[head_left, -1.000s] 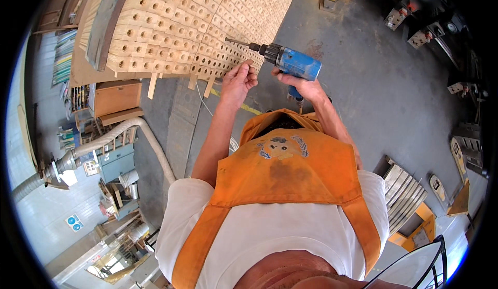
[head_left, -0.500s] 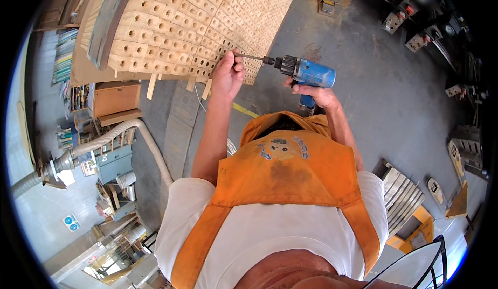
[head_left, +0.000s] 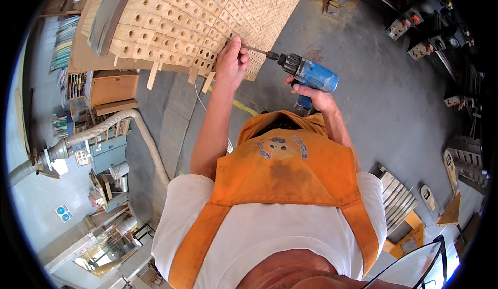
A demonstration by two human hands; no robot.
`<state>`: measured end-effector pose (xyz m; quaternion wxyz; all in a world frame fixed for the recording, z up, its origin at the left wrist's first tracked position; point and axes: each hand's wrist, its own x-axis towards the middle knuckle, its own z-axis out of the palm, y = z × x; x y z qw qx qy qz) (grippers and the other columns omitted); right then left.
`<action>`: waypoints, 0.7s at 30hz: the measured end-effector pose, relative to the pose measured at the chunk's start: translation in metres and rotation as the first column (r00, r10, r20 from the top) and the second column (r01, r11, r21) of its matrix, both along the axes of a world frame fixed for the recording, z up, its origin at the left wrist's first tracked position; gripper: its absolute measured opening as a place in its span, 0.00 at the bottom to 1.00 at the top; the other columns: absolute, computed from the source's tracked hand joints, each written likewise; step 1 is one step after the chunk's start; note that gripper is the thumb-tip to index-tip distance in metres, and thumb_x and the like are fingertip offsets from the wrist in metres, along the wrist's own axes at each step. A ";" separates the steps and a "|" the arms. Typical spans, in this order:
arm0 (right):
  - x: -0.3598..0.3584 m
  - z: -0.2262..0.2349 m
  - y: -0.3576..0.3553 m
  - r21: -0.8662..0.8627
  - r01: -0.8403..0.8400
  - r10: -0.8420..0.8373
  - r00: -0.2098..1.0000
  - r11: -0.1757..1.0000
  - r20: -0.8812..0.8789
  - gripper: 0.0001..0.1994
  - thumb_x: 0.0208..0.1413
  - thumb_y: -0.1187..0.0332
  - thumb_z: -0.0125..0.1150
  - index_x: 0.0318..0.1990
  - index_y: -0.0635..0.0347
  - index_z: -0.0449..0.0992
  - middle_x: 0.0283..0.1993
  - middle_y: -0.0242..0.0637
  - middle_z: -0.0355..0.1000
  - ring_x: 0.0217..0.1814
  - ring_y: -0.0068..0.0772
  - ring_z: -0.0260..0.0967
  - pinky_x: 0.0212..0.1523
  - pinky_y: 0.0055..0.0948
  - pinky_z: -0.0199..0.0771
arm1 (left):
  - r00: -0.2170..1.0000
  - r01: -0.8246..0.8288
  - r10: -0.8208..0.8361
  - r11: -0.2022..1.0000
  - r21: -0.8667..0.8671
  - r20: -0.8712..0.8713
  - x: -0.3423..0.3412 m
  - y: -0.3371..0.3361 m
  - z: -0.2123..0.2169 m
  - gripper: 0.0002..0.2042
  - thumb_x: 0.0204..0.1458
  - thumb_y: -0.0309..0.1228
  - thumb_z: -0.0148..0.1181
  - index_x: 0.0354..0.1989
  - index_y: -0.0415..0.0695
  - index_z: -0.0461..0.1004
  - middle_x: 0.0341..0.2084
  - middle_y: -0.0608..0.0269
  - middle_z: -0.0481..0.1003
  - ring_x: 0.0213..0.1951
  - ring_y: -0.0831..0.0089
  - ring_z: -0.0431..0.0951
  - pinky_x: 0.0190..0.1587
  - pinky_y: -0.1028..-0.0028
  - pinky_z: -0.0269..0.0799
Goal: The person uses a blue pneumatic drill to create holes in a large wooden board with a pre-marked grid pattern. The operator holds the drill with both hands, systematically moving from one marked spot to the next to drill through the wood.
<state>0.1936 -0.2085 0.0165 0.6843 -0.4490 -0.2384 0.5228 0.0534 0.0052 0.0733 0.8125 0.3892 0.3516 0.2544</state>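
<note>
Head view is showing a person in an orange apron [head_left: 290, 170] working at a big wooden block full of holes [head_left: 207, 19], lying in the upper middle of the frame. The right hand [head_left: 311, 94] is wrapping tight around the grip of a blue power drill [head_left: 308, 74], just right of the middle top. The left hand [head_left: 232, 61] is pinching the thin drill bit [head_left: 254, 49] with its fingertips pressed together, right at the edge of the block.

It looks like the step is lining up the bit with a hole, before drilling. The next move seems to be calling for a steady aim and getting those fingers off the bit before it spins.

The drill is pointing toward the upper left of the frame, at the block. Its long line is running from the blue body at the right down to the bit tip at the left, tilting up a little.
</note>
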 end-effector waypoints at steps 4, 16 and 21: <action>-0.006 -0.001 0.002 0.016 0.039 -0.039 0.998 0.999 -0.048 0.12 0.50 0.74 0.65 0.43 0.60 0.78 0.41 0.33 0.77 0.43 0.26 0.72 0.46 0.28 0.72 | 0.990 -0.067 0.077 0.994 -0.086 0.122 0.004 -0.007 0.000 0.13 0.62 0.40 0.51 0.42 0.41 0.71 0.23 0.70 0.66 0.23 0.81 0.65 0.24 0.82 0.61; -0.016 0.012 0.017 0.000 0.078 -0.077 0.993 0.997 0.088 0.11 0.51 0.76 0.63 0.44 0.59 0.77 0.42 0.31 0.77 0.42 0.21 0.71 0.45 0.25 0.71 | 0.982 -0.078 0.094 0.992 -0.104 0.161 0.014 0.001 0.000 0.14 0.62 0.40 0.49 0.49 0.44 0.71 0.25 0.72 0.65 0.24 0.81 0.64 0.25 0.79 0.61; -0.011 0.002 0.031 0.044 0.063 -0.060 0.996 0.997 -0.065 0.11 0.51 0.75 0.63 0.43 0.62 0.77 0.41 0.32 0.77 0.41 0.22 0.72 0.43 0.26 0.72 | 0.970 -0.067 0.099 0.987 -0.147 0.223 0.012 0.005 -0.003 0.15 0.63 0.40 0.49 0.53 0.47 0.68 0.27 0.72 0.66 0.25 0.82 0.64 0.26 0.80 0.62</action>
